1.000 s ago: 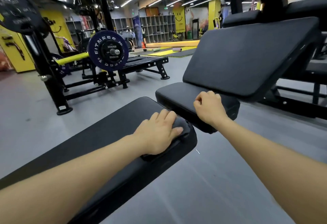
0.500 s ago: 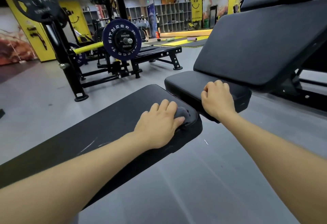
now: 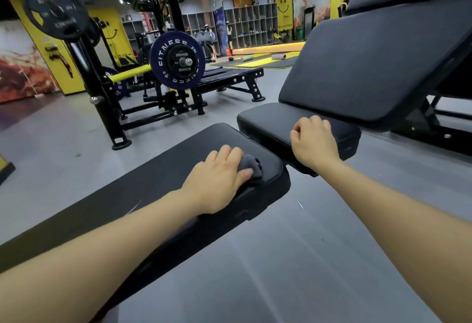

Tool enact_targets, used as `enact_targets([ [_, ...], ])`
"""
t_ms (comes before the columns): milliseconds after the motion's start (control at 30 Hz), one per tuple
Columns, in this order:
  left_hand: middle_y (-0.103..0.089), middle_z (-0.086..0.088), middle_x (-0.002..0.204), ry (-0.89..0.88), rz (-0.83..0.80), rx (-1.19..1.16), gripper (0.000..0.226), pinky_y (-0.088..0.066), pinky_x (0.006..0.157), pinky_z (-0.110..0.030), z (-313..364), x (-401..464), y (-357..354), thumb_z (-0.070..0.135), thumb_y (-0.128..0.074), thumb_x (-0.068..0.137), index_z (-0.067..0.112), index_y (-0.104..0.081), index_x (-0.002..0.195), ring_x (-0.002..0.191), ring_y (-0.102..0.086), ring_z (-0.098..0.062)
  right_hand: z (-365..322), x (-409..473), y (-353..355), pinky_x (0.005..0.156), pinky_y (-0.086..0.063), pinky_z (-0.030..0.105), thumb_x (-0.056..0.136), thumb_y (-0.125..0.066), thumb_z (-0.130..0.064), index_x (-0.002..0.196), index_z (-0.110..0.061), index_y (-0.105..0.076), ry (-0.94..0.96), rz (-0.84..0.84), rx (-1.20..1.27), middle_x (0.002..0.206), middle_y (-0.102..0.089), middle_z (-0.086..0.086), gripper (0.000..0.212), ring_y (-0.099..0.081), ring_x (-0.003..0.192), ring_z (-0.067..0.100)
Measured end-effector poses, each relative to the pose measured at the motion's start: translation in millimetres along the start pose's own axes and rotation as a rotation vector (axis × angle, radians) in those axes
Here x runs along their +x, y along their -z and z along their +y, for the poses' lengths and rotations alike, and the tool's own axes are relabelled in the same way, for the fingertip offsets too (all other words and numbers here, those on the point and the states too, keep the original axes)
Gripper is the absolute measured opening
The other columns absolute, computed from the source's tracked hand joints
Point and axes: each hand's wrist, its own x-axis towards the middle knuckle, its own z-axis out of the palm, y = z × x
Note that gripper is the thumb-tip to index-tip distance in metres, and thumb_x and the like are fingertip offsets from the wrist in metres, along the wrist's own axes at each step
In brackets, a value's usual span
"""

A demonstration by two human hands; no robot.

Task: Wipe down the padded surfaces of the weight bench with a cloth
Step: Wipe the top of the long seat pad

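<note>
A person leans over a weight bench in a gym, the left hand pressing a bunched grey cloth against the far end of the long flat pad. The fingers lie spread and fairly straight over the cloth, covering most of it; only a crumpled edge shows past the fingertips. The right hand rests as a closed fist, holding nothing, on the small seat pad of the neighbouring incline bench, just below its tilted backrest.

The cloth looks soft, light and limp, likely to fold and slide freely on the smooth black vinyl, so a flat palm on top seems the surest hold. The padding itself appears firm but yielding, with rounded edges where a cloth could slip off the side. Wiping seems to be at the end of the flat pad, with the seat and backrest apparently yet to be covered.

Behind, a loaded barbell plate hangs on a black rack over grey flooring, with yellow walls and open shelving beyond.
</note>
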Motion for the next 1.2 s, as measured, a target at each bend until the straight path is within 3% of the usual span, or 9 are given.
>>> enact_targets([
  [167, -0.036, -0.007, 0.131, 0.226, -0.048, -0.055, 0.04, -0.034, 0.09, -0.046, 8.2, 65.7, -7.6, 0.046, -0.026, 0.098, 0.014, -0.037, 0.12, 0.119, -0.035, -0.031, -11.6, -3.0, 3.1, 0.091, -0.033, 0.038, 0.097, -0.032, -0.018, 0.112, -0.003, -0.053, -0.019, -0.045, 0.004, 0.119, -0.047, 0.017, 0.029, -0.035, 0.111, 0.033],
  [433, -0.038, -0.001, 0.112, 0.046, -0.042, -0.065, 0.034, -0.039, 0.087, -0.04, -16.7, 2.2, -3.7, 0.047, -0.028, 0.097, 0.017, -0.036, 0.112, 0.104, -0.039, -0.023, -66.7, 0.4, -16.4, 0.094, -0.029, 0.035, 0.097, -0.032, -0.014, 0.117, -0.009, -0.052, 0.124, -0.105, 0.161, 0.12, -0.046, 0.015, 0.029, -0.034, 0.114, 0.032],
  [567, -0.038, -0.006, 0.125, 0.226, -0.059, -0.061, 0.039, -0.036, 0.092, -0.044, -59.3, 43.1, -12.1, 0.047, -0.029, 0.097, 0.016, -0.036, 0.119, 0.118, -0.037, -0.029, -66.6, -2.3, -29.1, 0.091, -0.032, 0.037, 0.096, -0.031, -0.015, 0.117, -0.01, -0.052, 0.08, -0.16, 0.099, 0.12, -0.047, 0.014, 0.03, -0.036, 0.113, 0.032],
  [700, -0.034, -0.009, 0.136, 0.399, -0.047, -0.089, 0.045, -0.033, 0.098, -0.047, -80.6, 75.0, -23.9, 0.048, -0.027, 0.097, 0.015, -0.033, 0.127, 0.126, -0.033, -0.03, -67.0, -4.0, -34.5, 0.078, -0.032, 0.035, 0.096, -0.029, -0.014, 0.113, -0.009, -0.051, 0.1, -0.138, 0.076, 0.116, -0.049, 0.012, 0.028, -0.037, 0.111, 0.029],
  [1000, -0.037, -0.005, 0.124, 0.235, -0.111, -0.117, 0.037, -0.034, 0.091, -0.044, -71.7, 33.7, -14.6, 0.049, -0.03, 0.097, 0.017, -0.035, 0.115, 0.118, -0.037, -0.028, -72.9, -1.6, -39.4, 0.078, -0.03, 0.035, 0.096, -0.03, -0.013, 0.107, -0.007, -0.049, 0.052, -0.223, -0.046, 0.116, -0.041, 0.012, 0.022, -0.033, 0.11, 0.031],
  [1200, -0.036, -0.01, 0.135, 0.423, -0.016, -0.127, 0.045, -0.032, 0.095, -0.045, -101.0, 91.0, -28.2, 0.049, -0.028, 0.097, 0.015, -0.035, 0.125, 0.125, -0.034, -0.031, -73.5, -4.5, -38.8, 0.078, -0.031, 0.035, 0.095, -0.03, -0.012, 0.094, -0.011, -0.045, 0.037, -0.202, -0.084, 0.114, -0.043, 0.01, 0.015, -0.035, 0.111, 0.029],
])
